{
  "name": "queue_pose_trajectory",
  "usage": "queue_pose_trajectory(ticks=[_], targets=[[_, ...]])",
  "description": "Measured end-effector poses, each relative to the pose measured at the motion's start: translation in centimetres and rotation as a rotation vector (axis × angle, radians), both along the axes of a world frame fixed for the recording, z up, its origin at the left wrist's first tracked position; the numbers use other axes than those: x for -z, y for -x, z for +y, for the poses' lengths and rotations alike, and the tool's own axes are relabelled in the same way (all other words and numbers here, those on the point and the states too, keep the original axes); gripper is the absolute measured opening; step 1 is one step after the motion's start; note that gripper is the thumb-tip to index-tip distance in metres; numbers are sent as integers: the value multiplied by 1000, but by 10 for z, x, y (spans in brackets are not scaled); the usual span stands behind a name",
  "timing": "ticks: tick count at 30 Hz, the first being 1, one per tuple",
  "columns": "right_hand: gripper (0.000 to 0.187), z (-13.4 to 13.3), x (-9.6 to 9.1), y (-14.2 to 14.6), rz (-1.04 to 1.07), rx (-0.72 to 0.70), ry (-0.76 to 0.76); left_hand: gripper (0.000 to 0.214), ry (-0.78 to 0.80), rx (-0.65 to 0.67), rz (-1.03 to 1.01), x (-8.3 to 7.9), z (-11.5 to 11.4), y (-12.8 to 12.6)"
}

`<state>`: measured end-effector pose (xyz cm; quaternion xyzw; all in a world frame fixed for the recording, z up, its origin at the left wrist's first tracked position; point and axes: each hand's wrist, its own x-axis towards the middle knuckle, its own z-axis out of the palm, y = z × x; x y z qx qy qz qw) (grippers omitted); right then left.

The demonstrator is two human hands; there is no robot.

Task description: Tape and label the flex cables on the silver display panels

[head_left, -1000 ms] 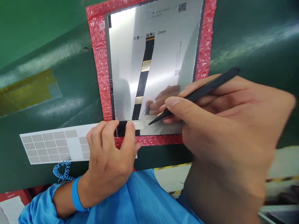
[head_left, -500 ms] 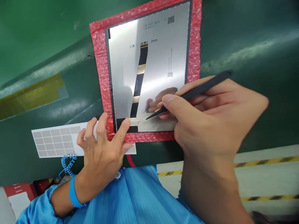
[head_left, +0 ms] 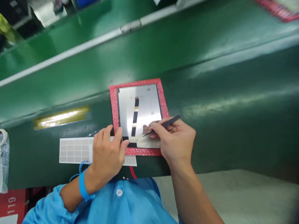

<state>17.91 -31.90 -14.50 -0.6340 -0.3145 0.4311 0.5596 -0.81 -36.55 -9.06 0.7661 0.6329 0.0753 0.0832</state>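
Note:
A display panel [head_left: 147, 105] with a silvery back lies on a red bubble-wrap sheet [head_left: 140, 151]. A dark ribbon cable [head_left: 135, 119] runs down its back to a pale tape strip [head_left: 132, 140] near the lower edge. My right hand [head_left: 178, 140] pinches black tweezers [head_left: 167, 123], their tip close to the panel's lower part, by the strip; contact cannot be made out. With fingers spread, my left hand [head_left: 108, 152] rests at the panel's lower left corner, its thumb near the dark area beside the strip. Partly under that hand is a white sheet of grey rectangular labels [head_left: 76, 150].
Yellow tape strips [head_left: 62, 117] lie left on the green table mat [head_left: 233, 130]. A clear bag with a tape roll [head_left: 3, 138] is at the far left. A coiled blue cord [head_left: 83, 166] hangs by my wristband [head_left: 84, 186]. A pale rail [head_left: 93, 42] crosses behind.
The view has pulled back, showing more of the table. My left index finger has moved off the pale strip towards the panel's left edge. The tweezers stay near the strip.

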Motion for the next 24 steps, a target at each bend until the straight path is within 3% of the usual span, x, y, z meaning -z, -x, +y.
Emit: queue_pose_trajectory(ticks=[4,8,12,16,20,24], targets=[[34,4,6,1,154,85,18,58,240,-301,-296,-6,40,-30],[41,5,10,1,234,69,11,59,305,-520,-585,-5,70,-39],[49,6,8,-1,320,34,18,30,342,-593,-766,5,87,-27],[50,7,5,-13,449,-28,55,38,336,-596,-1028,18,97,-20],[49,7,8,-30,542,65,157,39,219,-636,-1284,19,112,7],[49,9,17,-35,554,110,182,30,-17,-730,-1501,7,144,69]])
